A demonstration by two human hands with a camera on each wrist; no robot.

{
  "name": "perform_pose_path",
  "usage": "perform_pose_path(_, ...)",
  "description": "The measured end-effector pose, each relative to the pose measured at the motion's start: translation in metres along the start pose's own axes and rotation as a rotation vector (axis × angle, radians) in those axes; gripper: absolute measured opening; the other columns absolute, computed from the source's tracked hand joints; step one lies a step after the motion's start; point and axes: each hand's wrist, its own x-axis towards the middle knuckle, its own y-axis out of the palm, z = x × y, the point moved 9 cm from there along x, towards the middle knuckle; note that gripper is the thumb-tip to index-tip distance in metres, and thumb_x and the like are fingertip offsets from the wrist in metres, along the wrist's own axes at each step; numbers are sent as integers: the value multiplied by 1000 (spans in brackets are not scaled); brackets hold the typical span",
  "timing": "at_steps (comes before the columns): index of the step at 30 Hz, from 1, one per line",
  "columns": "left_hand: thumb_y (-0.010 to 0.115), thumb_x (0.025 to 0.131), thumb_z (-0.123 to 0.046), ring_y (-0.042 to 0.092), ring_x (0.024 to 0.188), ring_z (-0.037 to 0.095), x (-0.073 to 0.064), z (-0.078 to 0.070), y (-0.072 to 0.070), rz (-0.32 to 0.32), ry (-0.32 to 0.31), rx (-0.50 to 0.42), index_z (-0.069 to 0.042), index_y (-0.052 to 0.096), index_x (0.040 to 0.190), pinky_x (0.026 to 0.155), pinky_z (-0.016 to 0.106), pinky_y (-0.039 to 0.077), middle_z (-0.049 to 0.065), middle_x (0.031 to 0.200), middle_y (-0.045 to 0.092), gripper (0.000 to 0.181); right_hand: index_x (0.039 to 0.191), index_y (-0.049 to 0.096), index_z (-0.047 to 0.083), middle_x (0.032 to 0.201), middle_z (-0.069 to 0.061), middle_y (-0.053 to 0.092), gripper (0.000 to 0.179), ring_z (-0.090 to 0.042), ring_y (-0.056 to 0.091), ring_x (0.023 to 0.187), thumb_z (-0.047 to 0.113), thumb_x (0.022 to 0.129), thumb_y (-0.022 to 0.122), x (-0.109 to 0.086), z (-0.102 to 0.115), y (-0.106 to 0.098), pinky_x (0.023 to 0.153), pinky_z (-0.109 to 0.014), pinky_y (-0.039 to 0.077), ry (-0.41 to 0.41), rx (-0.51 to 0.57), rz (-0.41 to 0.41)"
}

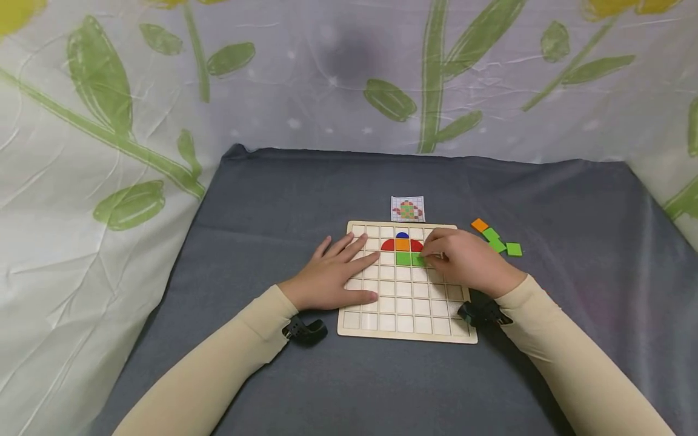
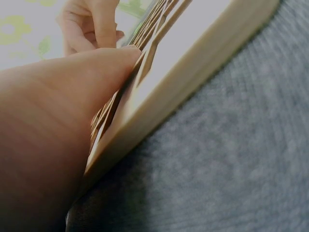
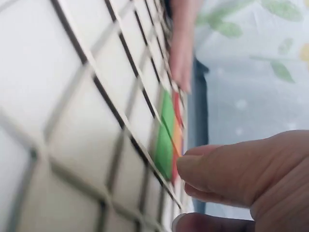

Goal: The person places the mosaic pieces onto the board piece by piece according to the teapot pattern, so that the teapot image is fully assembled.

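A light wooden grid board (image 1: 403, 336) lies on the dark cloth. My left hand (image 1: 332, 275) rests on its left side with the fingers spread; in the left wrist view the thumb (image 2: 106, 67) lies along the grid near the board's edge. Set in the grid are a blue half-round piece (image 1: 402, 235), an orange square (image 1: 402, 244), a red curved piece (image 1: 388, 245) on either side of it, and two green squares (image 1: 403, 259) below. My right hand (image 1: 463, 257) has its fingertips at the right-hand green and red pieces, partly covering them. No piece shows between its fingers (image 3: 212, 179).
A small printed card (image 1: 408, 209) with a coloured grid pattern lies just beyond the board. Right of the board are a loose orange square (image 1: 479, 224) and several loose green squares (image 1: 514, 249). A flower-printed curtain (image 1: 327, 79) hangs behind the cloth-covered surface (image 1: 294, 200).
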Motion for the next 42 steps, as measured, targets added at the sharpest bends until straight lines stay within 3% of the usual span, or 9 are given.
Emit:
perform_pose_path(10, 50, 98, -75, -6, 164, 23, 3, -1, 0, 9, 0, -5, -34, 27, 168, 127, 61, -7, 1, 178, 3, 84, 114, 80, 4, 108, -10, 73, 18, -15, 60, 77, 9, 97, 76, -35, -58, -33, 69, -37, 52, 251, -35, 8)
perform_pose_path(17, 52, 98, -74, -5, 164, 25, 2, -1, 0, 7, 1, -6, -33, 28, 168, 126, 63, -7, 2, 178, 4, 84, 116, 77, -1, 115, -21, 72, 26, -34, 69, 92, 17, 98, 74, -50, -99, -42, 80, -56, 58, 402, -139, -3)
perform_pose_path(23, 50, 98, -76, -6, 164, 23, 3, 0, 1, 3, -3, 4, -35, 27, 168, 126, 62, -6, 0, 178, 3, 84, 115, 77, 2, 118, -23, 70, 29, -38, 66, 102, 25, 99, 72, -60, -123, -39, 83, -60, 55, 509, -109, -14)
perform_pose_path(28, 50, 98, -76, -6, 164, 23, 3, -1, 1, 5, -2, 0, -35, 27, 168, 126, 62, -7, 0, 178, 4, 85, 108, 77, 4, 106, -19, 71, 26, -32, 65, 88, 27, 98, 74, -63, -129, -37, 69, -51, 55, 554, -82, -55)
perform_pose_path(33, 51, 98, -76, -6, 164, 23, 3, -1, 0, 6, -5, -6, -34, 27, 168, 126, 62, -7, 1, 178, 4, 85, 101, 77, 5, 89, -12, 69, 19, -25, 59, 69, 23, 95, 73, -62, -126, -40, 53, -37, 45, 566, -86, -101)
perform_pose_path(37, 50, 98, -77, -6, 164, 23, 4, -1, 1, 6, -3, -8, -34, 27, 168, 126, 62, -7, 1, 178, 5, 85, 98, 77, 6, 83, -9, 67, 17, -24, 57, 65, 22, 93, 72, -61, -124, -41, 49, -34, 41, 571, -91, -116)
perform_pose_path(42, 49, 97, -78, -7, 164, 22, 2, 2, 1, 9, -15, -5, -35, 26, 168, 126, 62, -7, 0, 178, 3, 85, 101, 76, 4, 88, -11, 69, 20, -23, 57, 65, 22, 93, 73, -56, -115, -39, 49, -34, 42, 568, -102, -111)
